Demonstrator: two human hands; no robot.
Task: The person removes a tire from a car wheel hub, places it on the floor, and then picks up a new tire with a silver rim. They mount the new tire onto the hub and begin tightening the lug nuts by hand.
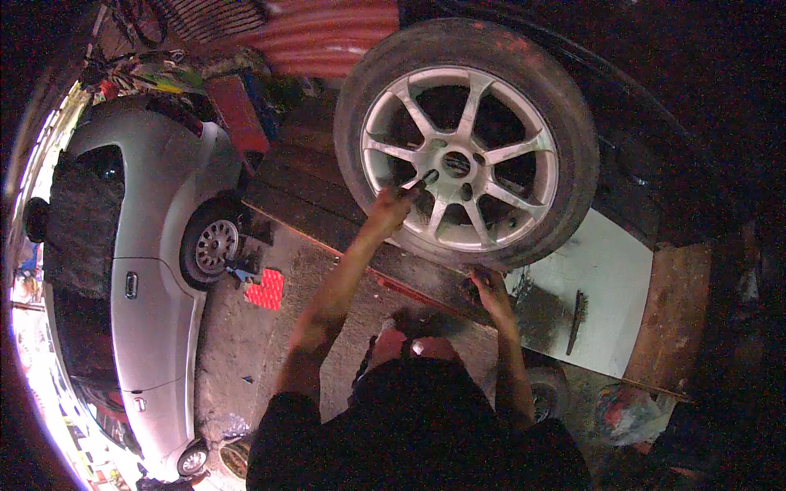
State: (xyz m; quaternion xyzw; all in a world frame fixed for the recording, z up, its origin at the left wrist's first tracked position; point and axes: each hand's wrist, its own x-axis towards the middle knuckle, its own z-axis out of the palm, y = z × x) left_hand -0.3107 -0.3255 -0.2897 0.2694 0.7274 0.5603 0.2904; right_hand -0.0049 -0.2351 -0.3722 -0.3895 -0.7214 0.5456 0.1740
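A car wheel [501, 146] with pale, worn spokes and a black tyre [565, 196] rests on a dark wooden bench [307, 192]. My left hand [390, 211] reaches over the rim's near left side. Its fingers are closed on a slim dark tool [420, 185], whose tip meets one of the bolt holes around the hub; the tool's exact kind is unclear. Just below the tyre's near edge, my right hand [493, 296] has its fingers curled in. Something dark seems to be at those fingertips, too dim to name.
Right of the wheel, a white board [622, 286] carries a thin dark strip-like tool [577, 322]. A silver car [155, 245] stands at the left. On the floor lies a red piece [265, 290]. Another tyre [550, 391] and a plastic bag [624, 415] sit at lower right.
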